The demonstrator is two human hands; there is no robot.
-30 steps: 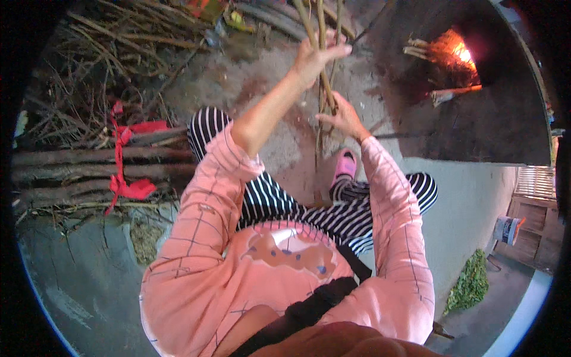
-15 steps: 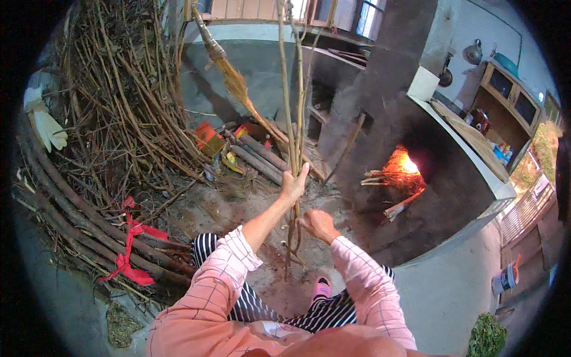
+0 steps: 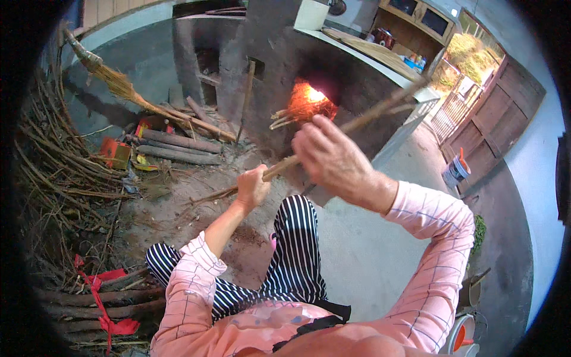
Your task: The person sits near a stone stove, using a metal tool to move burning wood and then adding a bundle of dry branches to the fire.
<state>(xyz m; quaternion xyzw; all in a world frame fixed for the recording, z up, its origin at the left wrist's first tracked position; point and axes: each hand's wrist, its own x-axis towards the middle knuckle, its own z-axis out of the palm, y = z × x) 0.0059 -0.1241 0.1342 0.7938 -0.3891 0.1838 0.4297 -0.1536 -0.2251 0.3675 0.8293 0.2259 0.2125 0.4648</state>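
Closed around a small bundle of long thin branches is my left hand, above my striped trouser legs. The branches slant from lower left up to the right, where their ends blur in front of the stove. My right hand is raised beside them, fingers apart and partly bent, and covers a stretch of the bundle. I see no grip by it. Behind my right hand, a fire burns in the mouth of the dark stove, with stick ends poking out.
Brushwood is heaped at the left, near thicker poles tied with red cloth. A straw broom leans by the back wall, close to several logs. At the right stand a white bucket and a wooden door.
The branches have tipped from upright to a slant toward the right. My left hand still holds them; my right hand has risen toward the stove side. The view has turned right.
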